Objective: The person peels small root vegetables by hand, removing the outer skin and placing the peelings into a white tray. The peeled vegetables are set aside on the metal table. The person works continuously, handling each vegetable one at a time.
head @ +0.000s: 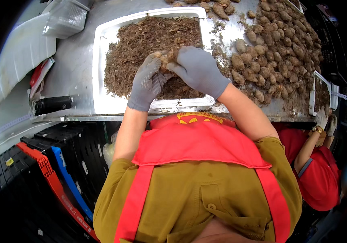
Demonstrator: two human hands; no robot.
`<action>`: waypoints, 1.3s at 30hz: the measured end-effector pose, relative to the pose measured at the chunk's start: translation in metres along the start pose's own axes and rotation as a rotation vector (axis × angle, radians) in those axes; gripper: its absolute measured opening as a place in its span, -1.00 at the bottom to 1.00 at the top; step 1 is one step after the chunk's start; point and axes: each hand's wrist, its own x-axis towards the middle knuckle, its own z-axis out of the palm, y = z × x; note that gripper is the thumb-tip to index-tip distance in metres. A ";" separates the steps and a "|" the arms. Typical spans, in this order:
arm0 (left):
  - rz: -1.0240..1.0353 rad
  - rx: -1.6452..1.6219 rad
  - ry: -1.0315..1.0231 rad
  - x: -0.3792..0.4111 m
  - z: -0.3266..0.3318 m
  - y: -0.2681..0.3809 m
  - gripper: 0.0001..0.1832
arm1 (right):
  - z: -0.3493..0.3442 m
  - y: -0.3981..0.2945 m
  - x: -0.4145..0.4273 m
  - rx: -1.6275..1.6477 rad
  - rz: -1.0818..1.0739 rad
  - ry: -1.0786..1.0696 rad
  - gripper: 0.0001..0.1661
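Both my hands wear grey knit gloves and meet above a white foam box (99, 70) of brown, fibrous peelings (161, 33). My left hand (147, 80) holds a pale brown taro corm (163, 60) from the left, its dotted palm turned up. Gripping the corm's darker, shaggy right end is my right hand (200, 70), with the thumb along the near side. My fingers hide part of the corm.
A large heap of small taro corms (276, 57) covers the metal table (76, 60) on the right; more lie at the back. Clear plastic trays (67, 19) and a black roll (53, 104) are at left, stacked crates (67, 152) below. A co-worker's gloved hands (322, 118) work beside another box (313, 97).
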 end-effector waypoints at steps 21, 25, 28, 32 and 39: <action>0.005 0.238 0.216 -0.004 0.005 0.000 -0.67 | 0.032 0.014 0.004 0.087 0.337 0.018 -0.69; 0.029 0.070 0.151 -0.008 0.015 0.006 -0.60 | 0.025 0.050 0.011 0.180 0.453 -0.176 -0.45; -0.011 -0.011 0.197 -0.006 -0.001 0.004 -0.56 | 0.006 0.044 0.011 0.218 0.479 -0.319 -0.35; 0.005 -0.010 0.161 -0.006 -0.006 0.004 -0.57 | 0.003 0.030 0.005 0.395 0.446 -0.087 -0.35; 0.104 0.430 0.156 -0.005 0.010 0.009 -0.61 | 0.012 0.006 0.005 0.142 0.269 -0.051 -0.56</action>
